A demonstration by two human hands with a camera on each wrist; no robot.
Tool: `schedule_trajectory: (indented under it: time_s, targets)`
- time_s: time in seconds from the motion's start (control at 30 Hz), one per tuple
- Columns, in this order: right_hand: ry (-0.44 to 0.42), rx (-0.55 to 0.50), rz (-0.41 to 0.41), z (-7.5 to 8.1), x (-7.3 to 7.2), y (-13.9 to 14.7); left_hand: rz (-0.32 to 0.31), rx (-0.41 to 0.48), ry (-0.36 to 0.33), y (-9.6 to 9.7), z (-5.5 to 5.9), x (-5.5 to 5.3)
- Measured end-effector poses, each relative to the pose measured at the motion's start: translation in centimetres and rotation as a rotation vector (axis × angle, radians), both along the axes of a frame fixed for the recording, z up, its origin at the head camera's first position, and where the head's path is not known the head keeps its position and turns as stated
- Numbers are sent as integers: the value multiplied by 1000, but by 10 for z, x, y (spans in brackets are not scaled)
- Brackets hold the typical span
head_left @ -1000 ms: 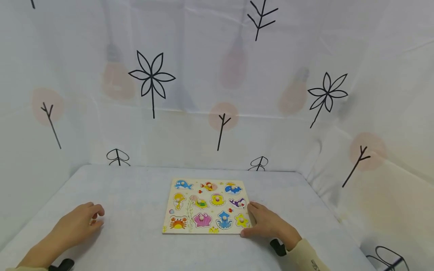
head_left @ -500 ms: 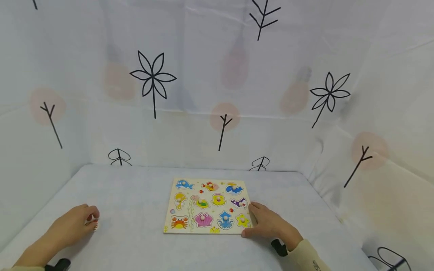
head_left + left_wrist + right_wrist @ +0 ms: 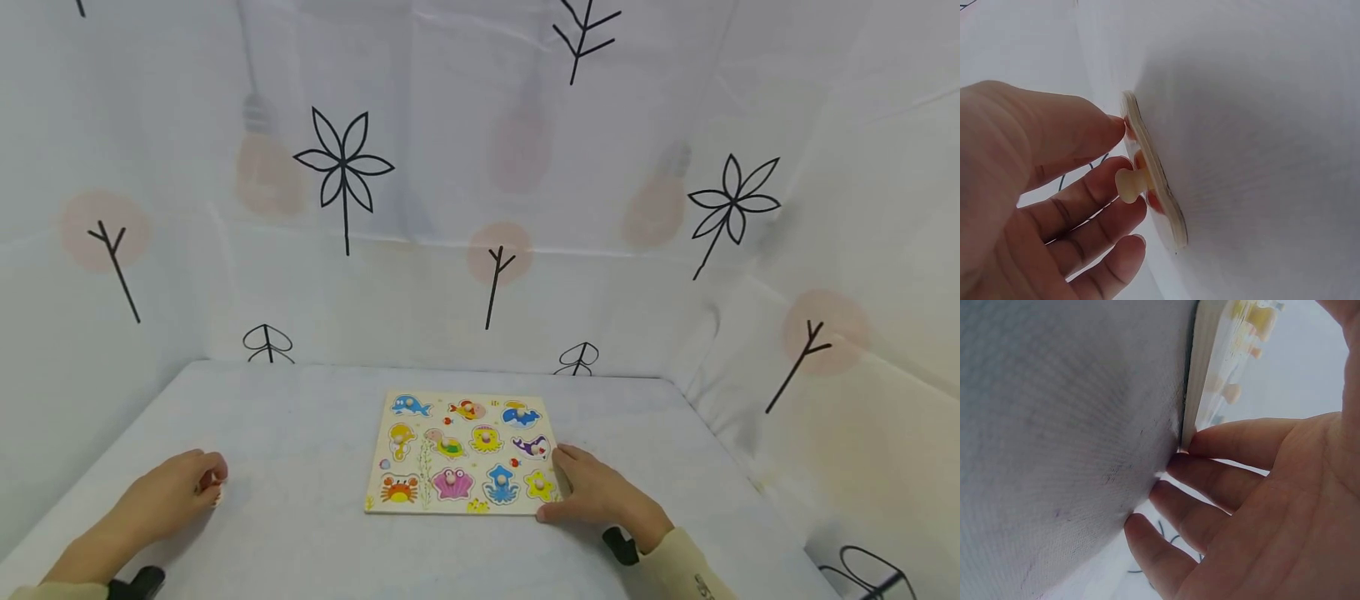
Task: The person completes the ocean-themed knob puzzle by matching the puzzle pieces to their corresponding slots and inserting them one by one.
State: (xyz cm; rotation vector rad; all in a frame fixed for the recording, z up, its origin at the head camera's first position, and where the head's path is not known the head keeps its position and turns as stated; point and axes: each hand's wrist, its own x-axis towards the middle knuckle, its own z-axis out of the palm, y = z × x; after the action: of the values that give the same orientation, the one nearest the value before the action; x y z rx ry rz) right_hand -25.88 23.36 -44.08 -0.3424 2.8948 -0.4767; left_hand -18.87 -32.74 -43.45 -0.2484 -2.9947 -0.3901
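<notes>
At the left of the table in the head view, my left hand (image 3: pixel 168 496) pinches a small wooden puzzle piece. In the left wrist view this piece (image 3: pixel 1160 181) stands tilted close to the white cloth, its pale knob (image 3: pixel 1132 184) facing the palm and bits of red on its face; thumb and fingertips are at it. A wooden peg puzzle board (image 3: pixel 442 392) with sea animals lies flat in the middle. My right hand (image 3: pixel 596 492) rests at the board's right edge, fingers fairly straight and touching board and cloth, thumb at the front corner.
Most pictures on the board have round knobs; the crab picture (image 3: pixel 400 488) shows none. White cloth covers the table (image 3: pixel 292 542), and a patterned white curtain (image 3: pixel 420 300) hangs behind and at both sides.
My left hand shifts slightly left and then slightly back right, still holding the puzzle piece. The right hand and the board keep their places; the head view drifts a little.
</notes>
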Motion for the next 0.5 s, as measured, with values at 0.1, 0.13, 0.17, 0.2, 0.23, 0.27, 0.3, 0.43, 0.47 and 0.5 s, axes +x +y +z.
schedule_trajectory:
  time_s: [0.1, 0.13, 0.17, 0.2, 0.23, 0.27, 0.3, 0.43, 0.47, 0.5]
  targets:
    - [7, 3, 4, -2, -1, 0, 7, 8, -9, 1, -1, 0]
    - [6, 3, 3, -2, -1, 0, 10, 11, -15, 1, -1, 0]
    - [6, 1, 2, -3, -1, 0, 12, 13, -21, 1, -1, -1]
    - [3, 1, 1, -3, -1, 0, 16, 10, -26, 1, -1, -1]
    - [1, 0, -2, -3, -1, 0, 20, 9, -30, 0, -1, -1]
    - [-2, 0, -3, -4, -2, 0, 25, 9, -37, 0, 0, -1]
    - [-4, -1, -6, -4, -2, 0, 29, 7, -43, -1, 0, 0]
    - [-5, -2, -7, -3, -2, 0, 47, 14, -73, -5, 2, 2]
    - [-2, -3, -6, -3, -2, 0, 54, 18, -81, -6, 2, 3]
    - [-1, -3, -6, -3, -2, 0, 57, 17, -83, -7, 2, 3]
